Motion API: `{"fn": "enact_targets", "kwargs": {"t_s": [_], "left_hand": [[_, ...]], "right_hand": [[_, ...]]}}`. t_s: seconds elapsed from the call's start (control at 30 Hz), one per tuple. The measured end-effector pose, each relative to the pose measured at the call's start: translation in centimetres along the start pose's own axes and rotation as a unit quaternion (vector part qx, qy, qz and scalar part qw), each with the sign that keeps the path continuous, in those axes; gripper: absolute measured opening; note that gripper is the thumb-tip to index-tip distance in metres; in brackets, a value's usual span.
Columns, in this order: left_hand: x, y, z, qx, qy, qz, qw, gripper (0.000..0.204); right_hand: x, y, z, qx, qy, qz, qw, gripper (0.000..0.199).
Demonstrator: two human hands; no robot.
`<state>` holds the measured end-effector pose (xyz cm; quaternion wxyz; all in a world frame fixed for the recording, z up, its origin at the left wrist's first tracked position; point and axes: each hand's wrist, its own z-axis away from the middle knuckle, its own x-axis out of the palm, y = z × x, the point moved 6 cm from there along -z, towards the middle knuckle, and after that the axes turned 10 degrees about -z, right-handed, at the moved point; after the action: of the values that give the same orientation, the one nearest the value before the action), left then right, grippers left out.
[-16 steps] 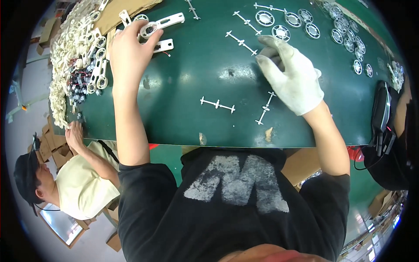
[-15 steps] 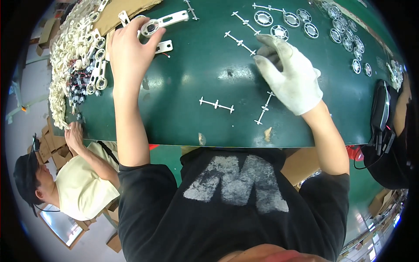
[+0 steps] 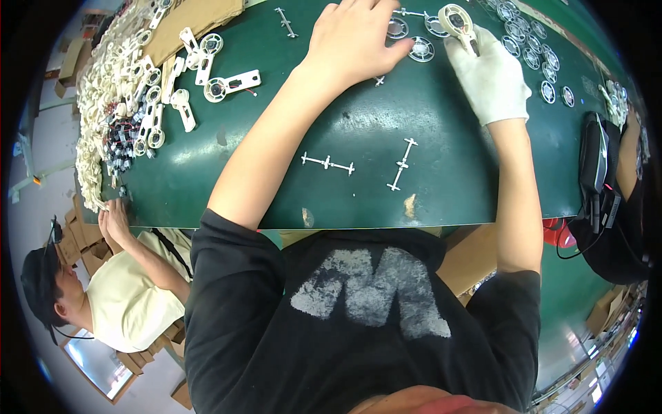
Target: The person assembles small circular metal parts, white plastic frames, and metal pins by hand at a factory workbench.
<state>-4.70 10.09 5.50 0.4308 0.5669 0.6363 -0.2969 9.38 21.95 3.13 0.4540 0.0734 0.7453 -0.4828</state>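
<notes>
My right hand [image 3: 491, 77], in a white glove, is closed around a cream plastic piece with a round ring head [image 3: 456, 21]. The ring points up and away from me, and the glove hides part of its handle. Bare, my left hand [image 3: 355, 43] reaches over the far middle of the table with its thumb spread from its fingers. I see nothing held in it, though the upper frame edge cuts off some fingertips. Just beside its thumb lies a grey spoked ring [image 3: 422, 50]. Thin white plastic sprues [image 3: 327, 163] lie nearer me.
A heap of cream parts [image 3: 100, 117] covers the green table's [image 3: 269, 186] left end, with several ring-headed pieces [image 3: 216, 89] beside it. More grey spoked rings [image 3: 531, 58] lie far right. A black bag [image 3: 592, 165] sits at the right edge. A co-worker [image 3: 127, 290] is at left.
The cream ring-headed piece has passed from my left hand to my gloved right hand. My left hand has moved right, toward the grey rings. My right hand has shifted right and farther away.
</notes>
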Motion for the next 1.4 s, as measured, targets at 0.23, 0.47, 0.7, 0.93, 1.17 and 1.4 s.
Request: {"fn": "enact_targets", "kwargs": {"t_s": [0.23,0.47,0.7,0.93,1.17,1.4], "left_hand": [[2.3,-2.2,0.6,0.023,-0.021,0.027,0.999,0.025],[-2.3,-2.8,3.4,0.228,0.304,0.183,0.907,0.026],[-3.6,0.4,6.5,0.156,0.128,0.151,0.968,0.048],[-3.5,0.2,7.4,0.124,0.151,0.198,0.960,0.054],[-2.6,0.3,7.3,0.112,0.121,0.211,0.964,0.055],[-2.7,0.4,7.8,0.081,0.133,0.260,0.953,0.052]], "right_hand": [[0.0,-1.0,0.7,-0.024,-0.039,0.044,0.998,0.043],[0.9,-2.8,2.3,-0.098,-0.105,0.062,0.988,0.035],[1.2,-4.8,5.0,-0.217,-0.116,0.058,0.968,0.022],[1.7,-5.1,5.6,-0.240,-0.104,0.050,0.964,0.017],[1.8,-5.0,6.0,-0.254,-0.101,0.046,0.961,0.017],[2.0,-5.0,6.5,-0.242,-0.072,0.003,0.968,0.020]]}}
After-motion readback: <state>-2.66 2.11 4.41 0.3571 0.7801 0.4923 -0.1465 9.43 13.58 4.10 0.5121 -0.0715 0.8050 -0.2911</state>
